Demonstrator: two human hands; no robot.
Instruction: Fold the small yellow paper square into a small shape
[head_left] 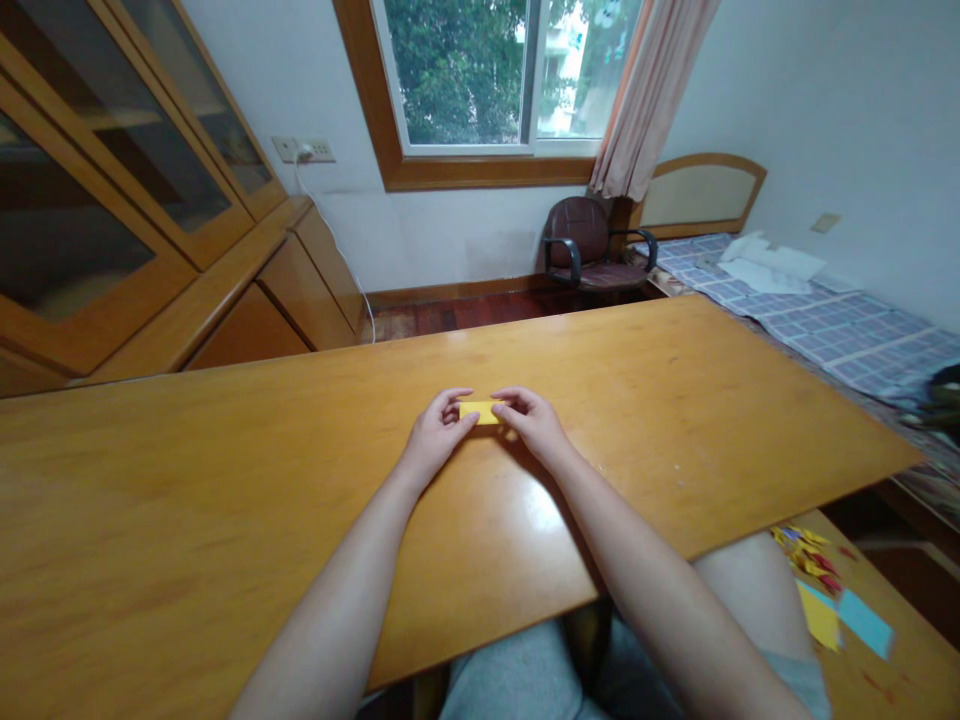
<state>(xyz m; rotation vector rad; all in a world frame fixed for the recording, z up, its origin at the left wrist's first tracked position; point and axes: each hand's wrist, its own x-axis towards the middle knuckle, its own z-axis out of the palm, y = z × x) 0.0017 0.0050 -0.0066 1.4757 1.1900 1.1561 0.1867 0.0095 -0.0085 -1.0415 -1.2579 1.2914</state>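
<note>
A small yellow folded paper [484, 411], a narrow rectangle, is held level over the wooden table [225, 500] near its middle. My left hand [442, 424] pinches its left end, thumb on the near face and fingers curled behind. At the right end my right hand [531, 416] grips the paper the same way, thumb on top. The fingertips behind the strip are partly hidden. Both forearms reach in from the table's near edge.
On a lower wooden surface at right lie yellow paper [819, 615], blue paper [865, 622] and several folded yellow and red pieces [810, 558]. Beyond the table stand an armchair [585, 240], a bed [817, 310] and a glass-door cabinet [142, 230].
</note>
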